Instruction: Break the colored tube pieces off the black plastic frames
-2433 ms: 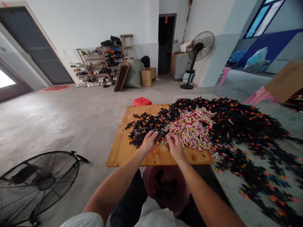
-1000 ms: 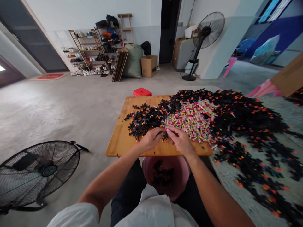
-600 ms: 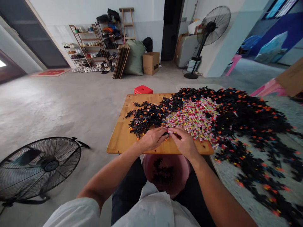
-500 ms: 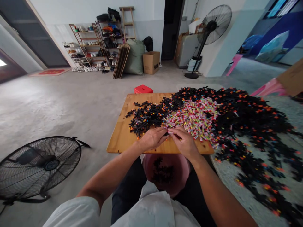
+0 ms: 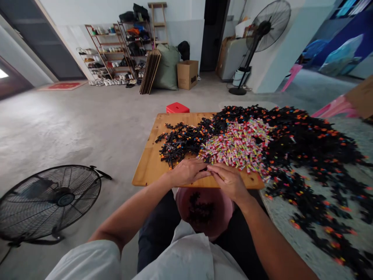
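Over the front edge of the wooden table [image 5: 147, 171], my left hand [image 5: 188, 171] and my right hand [image 5: 229, 179] meet at the fingertips. Left fingers are closed around a small black plastic piece [image 5: 207, 160], mostly hidden. The right thumb and fingers are pinched at the same spot; what they grip is covered. Just beyond lies a heap of small pink-and-white printed tubes [image 5: 237, 142] with red and yellow-green ends. Left of it is a pile of black plastic pieces [image 5: 180, 144] with orange and blue bits. Below, between my legs, a pink basin [image 5: 180, 206] holds more black pieces.
A larger heap of black pieces [image 5: 309, 140] spreads over the grey surface on the right. A black floor fan [image 5: 64, 198] stands at left, a red stool [image 5: 177, 107] behind the table. Shoe racks [image 5: 109, 52], a cardboard box [image 5: 187, 74] and a standing fan [image 5: 247, 58] are farther back.
Both hands have come slightly nearer the table's front edge. The right fingers have closed in over the left fingertips, hiding the small light-coloured thing that showed there. The view has tilted slightly.
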{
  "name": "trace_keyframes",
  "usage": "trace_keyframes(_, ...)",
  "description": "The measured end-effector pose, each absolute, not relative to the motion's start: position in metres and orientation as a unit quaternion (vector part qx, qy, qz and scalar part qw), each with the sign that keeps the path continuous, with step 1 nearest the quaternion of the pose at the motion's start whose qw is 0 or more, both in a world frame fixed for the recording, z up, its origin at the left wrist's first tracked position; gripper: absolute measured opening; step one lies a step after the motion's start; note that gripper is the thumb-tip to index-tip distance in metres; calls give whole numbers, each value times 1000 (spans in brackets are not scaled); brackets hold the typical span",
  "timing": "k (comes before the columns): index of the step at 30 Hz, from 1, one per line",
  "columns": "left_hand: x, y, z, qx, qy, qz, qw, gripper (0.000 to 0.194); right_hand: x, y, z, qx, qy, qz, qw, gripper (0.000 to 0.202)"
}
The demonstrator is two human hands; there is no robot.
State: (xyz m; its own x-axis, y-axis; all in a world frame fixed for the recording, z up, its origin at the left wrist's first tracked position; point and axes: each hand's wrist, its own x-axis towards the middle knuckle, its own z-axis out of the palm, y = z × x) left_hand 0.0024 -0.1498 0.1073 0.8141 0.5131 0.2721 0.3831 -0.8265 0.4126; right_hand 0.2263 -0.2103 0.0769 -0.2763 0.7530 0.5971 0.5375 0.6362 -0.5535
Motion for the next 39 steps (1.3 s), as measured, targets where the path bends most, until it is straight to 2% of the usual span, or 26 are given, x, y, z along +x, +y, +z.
trace_keyframes(3, 1, -151, 101, 908, 228, 187, 298, 41, 227, -218, 72, -413, -794, 121, 430, 30)
trace_keyframes(5, 2, -155, 95, 895, 228, 188, 334, 40, 228, -223, 67, -414, -794, 136, 423, 30)
trace_keyframes(12, 7, -166, 80, 913, 254, 206, 243, 44, 227, -238, 50, -438, -735, 246, 454, 23)
trace_keyframes(19, 8, -167, 91, 901, 280, 195, 267, 40, 221, -246, 53, -477, -667, 326, 470, 27)
trace_keyframes(23, 8, -169, 95, 896, 304, 179, 270, 38, 217, -248, 53, -521, -637, 316, 473, 27)
trace_keyframes(27, 9, -170, 96, 899, 313, 168, 256, 40, 219, -247, 51, -510, -682, 252, 460, 25)
trace_keyframes(32, 9, -170, 91, 920, 294, 172, 194, 41, 221, -248, 51, -486, -734, 188, 436, 28)
trace_keyframes(36, 11, -170, 88, 937, 276, 169, 132, 44, 220, -248, 54, -494, -717, 198, 450, 27)
trace_keyframes(39, 13, -170, 87, 938, 281, 170, 114, 43, 220, -246, 52, -512, -674, 258, 466, 23)
